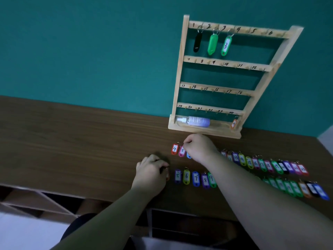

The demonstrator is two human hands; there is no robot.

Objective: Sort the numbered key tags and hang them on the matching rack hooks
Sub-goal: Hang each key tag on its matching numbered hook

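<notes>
So far, only a small part of the work is done. On the wooden key rack (228,64), hooks 1, 2 and 3 each carry a tag: a black tag (197,42), a green tag (212,44) and a green tag marked 3 (226,45). The other numbered hooks, up to 24, look bare. One orange tag (233,124) sits at the lower right corner of the rack, but I cannot tell if it hangs or rests on the bottom shelf, where a spray bottle (196,121) also lies.

The remaining tags lie on the table (90,141) in two long rows, in number order as far as I can read. So the sorting seems nearly complete, and most of the hanging is left.

The right hand (199,147) is at the left end of the far row. Its fingers are curled, and thumb and forefinger pinch at the ring of the pink tag 5 (182,151), just beside the red tag 4 (174,149). The left hand (150,171) is at the left end of the near row, with fingers curled round something small and dark. A reddish tag (168,175) shows under it and is probably held.
</notes>
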